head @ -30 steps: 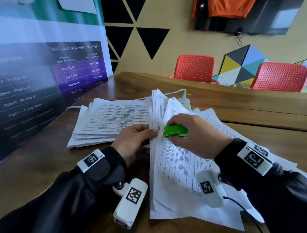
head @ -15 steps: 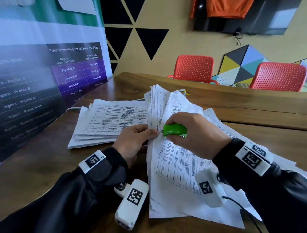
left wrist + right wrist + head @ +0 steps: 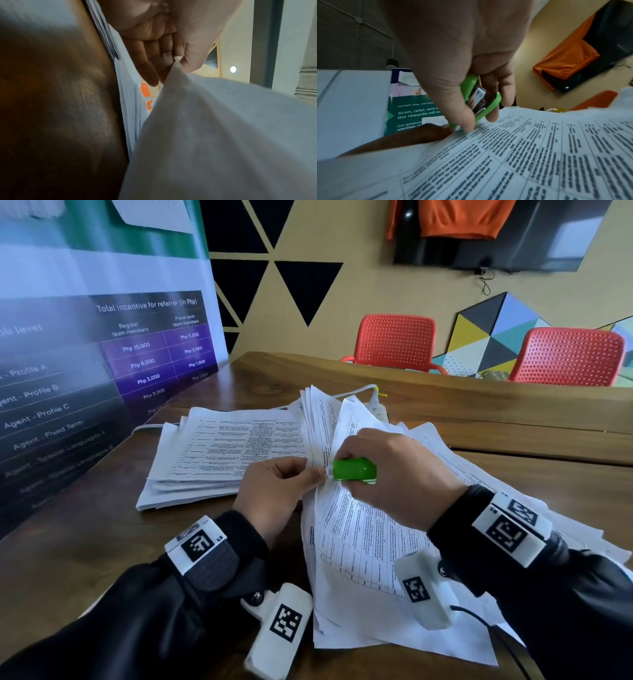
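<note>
A small green stapler (image 3: 354,470) (image 3: 479,100) is gripped in my right hand (image 3: 390,474), its nose set at the left edge of a lifted set of printed sheets (image 3: 356,535) (image 3: 539,155). My left hand (image 3: 274,494) pinches that same edge between thumb and fingers (image 3: 173,59), right beside the stapler's nose. The sheets curve up off a loose spread of papers (image 3: 496,481). A second, flatter pile of printed forms (image 3: 219,453) lies to the left on the wooden table (image 3: 85,535).
A tall printed banner (image 3: 102,354) stands along the table's left side. A white cable (image 3: 356,392) runs behind the papers. Two red chairs (image 3: 397,344) stand past the table's far edge (image 3: 479,385). A screen with an orange cloth (image 3: 455,217) hangs on the wall.
Both hands have lifted the held sheets slightly, and the stapler's nose has moved closer to the pinched edge. The flat pile on the left has not moved.
</note>
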Action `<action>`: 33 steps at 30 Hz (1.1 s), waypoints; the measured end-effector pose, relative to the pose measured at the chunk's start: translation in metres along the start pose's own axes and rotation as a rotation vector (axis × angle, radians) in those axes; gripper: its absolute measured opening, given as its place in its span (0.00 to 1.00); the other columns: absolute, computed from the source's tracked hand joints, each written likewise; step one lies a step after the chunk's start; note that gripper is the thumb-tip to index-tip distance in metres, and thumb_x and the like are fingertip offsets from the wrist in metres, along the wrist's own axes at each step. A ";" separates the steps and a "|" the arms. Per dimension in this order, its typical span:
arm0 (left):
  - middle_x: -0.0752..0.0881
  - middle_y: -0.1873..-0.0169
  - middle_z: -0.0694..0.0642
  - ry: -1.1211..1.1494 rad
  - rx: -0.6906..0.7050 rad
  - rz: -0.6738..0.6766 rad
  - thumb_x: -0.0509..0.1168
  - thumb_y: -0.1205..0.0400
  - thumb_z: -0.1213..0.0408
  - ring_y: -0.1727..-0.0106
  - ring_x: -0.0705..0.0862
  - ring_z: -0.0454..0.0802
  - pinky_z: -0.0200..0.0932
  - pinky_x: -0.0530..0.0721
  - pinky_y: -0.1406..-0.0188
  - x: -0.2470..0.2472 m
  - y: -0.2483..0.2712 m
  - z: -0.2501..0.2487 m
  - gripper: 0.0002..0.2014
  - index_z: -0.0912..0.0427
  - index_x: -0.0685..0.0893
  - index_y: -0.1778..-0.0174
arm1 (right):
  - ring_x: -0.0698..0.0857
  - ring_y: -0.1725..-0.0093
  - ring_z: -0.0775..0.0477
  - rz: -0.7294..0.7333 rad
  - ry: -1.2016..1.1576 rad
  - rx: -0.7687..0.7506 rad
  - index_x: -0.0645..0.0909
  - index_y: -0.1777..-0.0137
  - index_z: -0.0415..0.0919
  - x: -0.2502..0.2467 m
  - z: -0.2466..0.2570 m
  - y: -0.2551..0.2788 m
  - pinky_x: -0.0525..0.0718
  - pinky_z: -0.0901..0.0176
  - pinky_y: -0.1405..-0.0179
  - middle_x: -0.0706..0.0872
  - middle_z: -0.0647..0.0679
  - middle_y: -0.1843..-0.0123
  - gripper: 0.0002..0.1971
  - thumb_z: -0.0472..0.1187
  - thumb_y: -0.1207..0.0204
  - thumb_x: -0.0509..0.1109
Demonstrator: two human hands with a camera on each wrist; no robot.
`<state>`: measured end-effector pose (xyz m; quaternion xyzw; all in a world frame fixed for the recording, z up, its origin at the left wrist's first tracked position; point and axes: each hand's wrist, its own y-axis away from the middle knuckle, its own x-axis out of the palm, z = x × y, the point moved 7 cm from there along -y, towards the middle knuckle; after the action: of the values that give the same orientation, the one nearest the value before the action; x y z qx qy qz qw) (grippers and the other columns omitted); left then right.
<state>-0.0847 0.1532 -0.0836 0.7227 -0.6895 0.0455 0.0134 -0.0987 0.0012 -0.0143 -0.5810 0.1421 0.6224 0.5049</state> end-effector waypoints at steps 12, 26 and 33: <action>0.93 0.54 0.69 0.048 -0.015 0.019 0.77 0.25 0.71 0.50 0.90 0.68 0.71 0.84 0.36 -0.004 -0.006 -0.004 0.05 0.66 0.94 0.55 | 0.89 0.60 0.47 0.088 -0.612 0.238 0.84 0.48 0.41 0.013 -0.024 0.000 0.90 0.59 0.61 0.92 0.44 0.58 0.10 0.38 0.25 0.80; 0.93 0.55 0.66 0.007 0.013 0.044 0.77 0.24 0.69 0.47 0.91 0.70 0.68 0.86 0.37 -0.003 -0.005 -0.003 0.04 0.64 0.94 0.55 | 0.81 0.54 0.61 -0.015 -0.245 0.045 0.83 0.50 0.47 0.002 -0.009 0.000 0.75 0.74 0.57 0.84 0.57 0.56 0.07 0.40 0.25 0.78; 0.92 0.54 0.71 -0.002 0.063 0.087 0.78 0.26 0.67 0.53 0.89 0.62 0.66 0.85 0.40 0.001 -0.007 -0.001 0.09 0.69 0.93 0.54 | 0.89 0.62 0.46 0.120 -0.567 0.215 0.83 0.48 0.42 0.013 -0.024 -0.001 0.87 0.51 0.62 0.92 0.44 0.61 0.07 0.40 0.22 0.77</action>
<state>-0.0776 0.1524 -0.0825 0.6921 -0.7186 0.0668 -0.0120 -0.0814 -0.0107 -0.0318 -0.3180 0.0947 0.7697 0.5454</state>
